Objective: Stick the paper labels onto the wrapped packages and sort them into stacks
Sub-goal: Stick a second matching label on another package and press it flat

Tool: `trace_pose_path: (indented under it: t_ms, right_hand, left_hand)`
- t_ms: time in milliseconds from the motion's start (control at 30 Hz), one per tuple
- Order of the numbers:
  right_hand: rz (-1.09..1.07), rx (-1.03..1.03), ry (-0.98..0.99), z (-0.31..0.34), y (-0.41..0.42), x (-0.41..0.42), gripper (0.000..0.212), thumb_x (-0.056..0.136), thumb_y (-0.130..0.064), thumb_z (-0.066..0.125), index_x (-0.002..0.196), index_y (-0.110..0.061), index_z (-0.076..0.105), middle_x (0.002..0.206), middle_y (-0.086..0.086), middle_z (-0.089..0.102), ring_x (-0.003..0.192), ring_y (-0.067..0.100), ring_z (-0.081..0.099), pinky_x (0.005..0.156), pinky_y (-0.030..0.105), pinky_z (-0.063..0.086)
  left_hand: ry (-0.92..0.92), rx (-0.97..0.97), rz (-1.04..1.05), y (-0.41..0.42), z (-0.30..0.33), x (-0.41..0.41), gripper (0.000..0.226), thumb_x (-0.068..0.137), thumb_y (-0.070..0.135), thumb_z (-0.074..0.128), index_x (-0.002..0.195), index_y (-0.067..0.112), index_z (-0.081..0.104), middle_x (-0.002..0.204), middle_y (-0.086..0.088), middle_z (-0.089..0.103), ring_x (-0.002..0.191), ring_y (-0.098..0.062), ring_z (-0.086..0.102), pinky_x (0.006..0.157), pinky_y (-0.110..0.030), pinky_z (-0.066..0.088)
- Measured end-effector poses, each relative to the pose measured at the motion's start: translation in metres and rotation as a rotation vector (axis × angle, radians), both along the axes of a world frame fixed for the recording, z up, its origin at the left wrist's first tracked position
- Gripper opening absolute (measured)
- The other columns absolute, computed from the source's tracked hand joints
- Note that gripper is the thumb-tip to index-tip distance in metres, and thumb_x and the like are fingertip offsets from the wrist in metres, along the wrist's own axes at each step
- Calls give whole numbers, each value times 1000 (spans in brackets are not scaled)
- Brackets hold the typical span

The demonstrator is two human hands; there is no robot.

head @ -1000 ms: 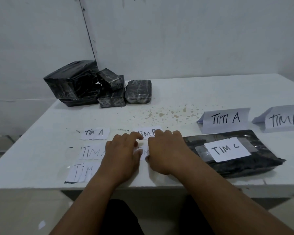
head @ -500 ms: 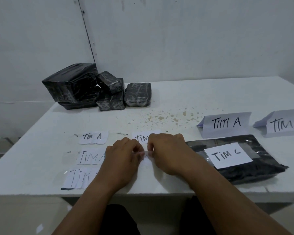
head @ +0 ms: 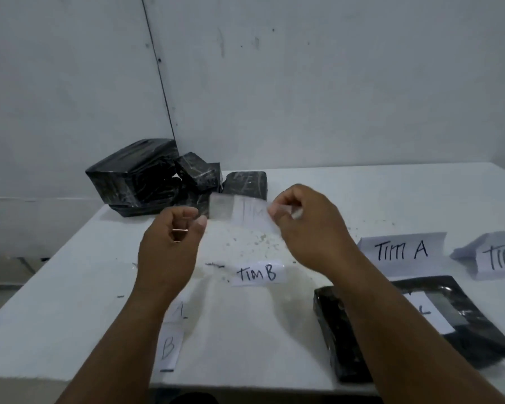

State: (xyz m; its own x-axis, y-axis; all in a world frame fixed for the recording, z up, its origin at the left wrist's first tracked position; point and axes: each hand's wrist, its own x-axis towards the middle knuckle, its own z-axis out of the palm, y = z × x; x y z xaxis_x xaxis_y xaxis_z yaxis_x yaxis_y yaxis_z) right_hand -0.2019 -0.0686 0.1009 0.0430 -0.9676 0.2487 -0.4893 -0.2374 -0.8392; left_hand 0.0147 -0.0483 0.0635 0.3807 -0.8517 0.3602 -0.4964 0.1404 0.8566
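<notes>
Both hands have come up off the tabletop [head: 70, 287], lifting a taped label [head: 245, 212] that a second ago lay flat among the others. It looks peeled free and ready to go on a package. The right hand [head: 301, 225] pinches its right end, fingers curled tight; the left hand [head: 172, 237] has thumb and fingers closed at the tape's left edge. The label hangs in front of the unlabelled packages [head: 146, 176] at the back.
</notes>
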Motion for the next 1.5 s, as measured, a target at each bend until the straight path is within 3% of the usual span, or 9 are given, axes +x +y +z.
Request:
trace_pose_path:
  t_ms: [133,333,533,700,933,1067,1300,1433,1500]
  right_hand:
    - [-110,70,-267,7,-30,8,8,100,-31,59,93,-28,63,97,-8,69,81,17,73,75,41,64]
    - [-214,133,-370,-12,-57,21,8,104,-30,54,103,-24,59,101,-5,69,58,10,74,46,20,46]
    - [-261,124,-388,-31,-68,19,10,104,-28,53,114,-29,54,124,-3,67,105,23,72,47,8,43]
    - [-295,99,-479,-35,-73,12,12,104,-25,56,113,-32,53,123,-6,64,108,24,71,49,7,46]
    - [-334,34,-519,-40,-78,8,17,102,-26,59,101,-40,52,103,-23,60,104,21,71,70,23,60]
    - [-333,24,-543,-39,-76,9,14,103,-27,59,108,-38,52,109,-17,57,108,23,70,51,7,49]
    - [-367,-27,-564,-38,-76,11,16,101,-26,61,97,-40,54,106,-18,63,102,22,72,71,24,61]
    - [-390,-46,-633,-31,-71,9,17,97,-29,69,105,-37,57,112,-10,68,98,19,73,60,13,57]
    - [-378,-46,-692,-25,-67,10,22,94,-28,73,110,-32,59,112,-4,71,93,17,75,55,12,54]
  left_hand:
    - [-110,54,8,-43,-9,-6,20,95,32,68,113,28,63,102,10,66,95,-12,64,76,-26,48]
    - [-425,156,-81,-107,-26,-43,56,87,38,71,138,28,49,135,-4,46,126,-22,45,95,-29,42]
    - [-719,250,-37,-158,-41,-72,89,80,64,61,154,22,37,151,-18,37,142,-38,27,112,-50,39]
    - [-676,425,73,-172,-46,-89,90,86,68,54,156,19,27,166,-23,8,151,-47,8,123,-56,16]
    - [-682,351,123,-180,-56,-96,58,90,56,59,140,30,50,159,-24,26,145,-47,20,119,-55,18]
    - [-630,380,90,-179,-56,-98,62,86,56,65,143,39,47,162,-25,20,148,-49,14,120,-58,13]
    - [-516,360,60,-172,-37,-92,75,73,58,78,137,28,51,152,-15,34,138,-40,28,114,-49,31]
    - [-460,201,36,-149,-12,-81,81,60,57,80,131,29,57,145,-10,41,132,-34,32,111,-46,35]
    - [-432,140,8,-125,2,-69,69,54,55,77,115,32,57,136,-6,46,126,-31,37,102,-42,42]
